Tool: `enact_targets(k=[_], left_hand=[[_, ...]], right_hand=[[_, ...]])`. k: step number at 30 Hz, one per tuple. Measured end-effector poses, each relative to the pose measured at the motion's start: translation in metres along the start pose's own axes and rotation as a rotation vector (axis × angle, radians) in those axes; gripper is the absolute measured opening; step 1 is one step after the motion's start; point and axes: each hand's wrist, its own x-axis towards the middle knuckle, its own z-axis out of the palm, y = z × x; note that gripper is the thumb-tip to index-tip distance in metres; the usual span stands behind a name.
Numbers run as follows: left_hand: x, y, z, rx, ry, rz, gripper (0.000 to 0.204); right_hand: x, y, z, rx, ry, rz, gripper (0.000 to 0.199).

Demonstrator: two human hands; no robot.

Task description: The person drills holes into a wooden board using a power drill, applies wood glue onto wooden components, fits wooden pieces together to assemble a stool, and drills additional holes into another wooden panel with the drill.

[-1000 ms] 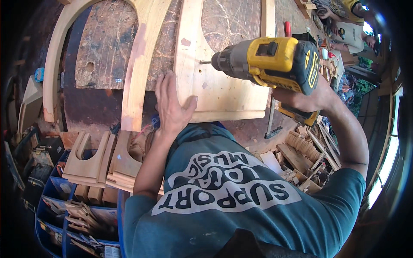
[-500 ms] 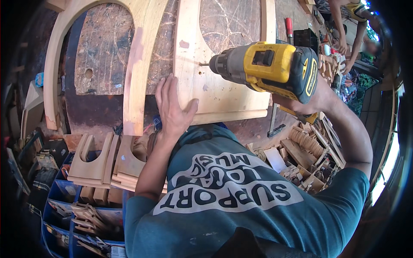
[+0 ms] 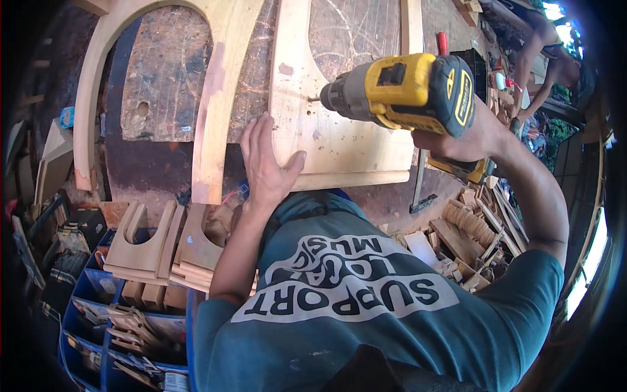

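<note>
My right hand (image 3: 467, 134) is closed round the handle of a yellow-and-black cordless drill (image 3: 401, 91), held nearly level in the picture. Its thin bit meets the face of a pale wooden frame piece (image 3: 353, 153), close to a small dark hole (image 3: 309, 112). Whether the bit has entered the wood I cannot tell. My left hand (image 3: 269, 160) lies along the left edge of this piece, fingers stretched out and thumb apart on its face. Left of that hand, an arched wooden frame (image 3: 209, 140) rests on the scarred workbench (image 3: 166, 78).
Blue bins (image 3: 91, 307) with wood offcuts stand at lower left, below cut wooden parts (image 3: 144, 245). A scrap pile (image 3: 467, 235) and a bar clamp (image 3: 418, 189) lie at right. Another person's arm (image 3: 529, 62) reaches in at upper right.
The whole view has shifted slightly. The drill's rear end has swung a little upward in the picture, and less of the bit shows. My left hand stays on the wood's edge.
</note>
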Motion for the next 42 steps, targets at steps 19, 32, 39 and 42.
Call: enact_targets(k=[19, 32, 39, 42], left_hand=[[-0.068, 0.034, 0.011, 0.216, 0.080, -0.170, 0.082], [-0.110, 0.055, 0.060, -0.422, 0.459, -0.843, 0.078], [-0.112, 0.068, 0.069, -0.953, 0.340, -1.128, 0.060], [-0.091, 0.067, 0.086, -1.151, 0.284, -1.105, 0.057]], right_hand=[[-0.047, 0.193, -0.033, 0.659, 1.352, 0.174, 0.028], [0.130, 0.433, -0.039, 0.666, 1.646, 0.236, 0.017], [0.152, 0.494, -0.034, 0.587, 1.580, 0.216, 0.026], [0.164, 0.527, -0.028, 0.349, 1.975, -0.096, 0.042]])
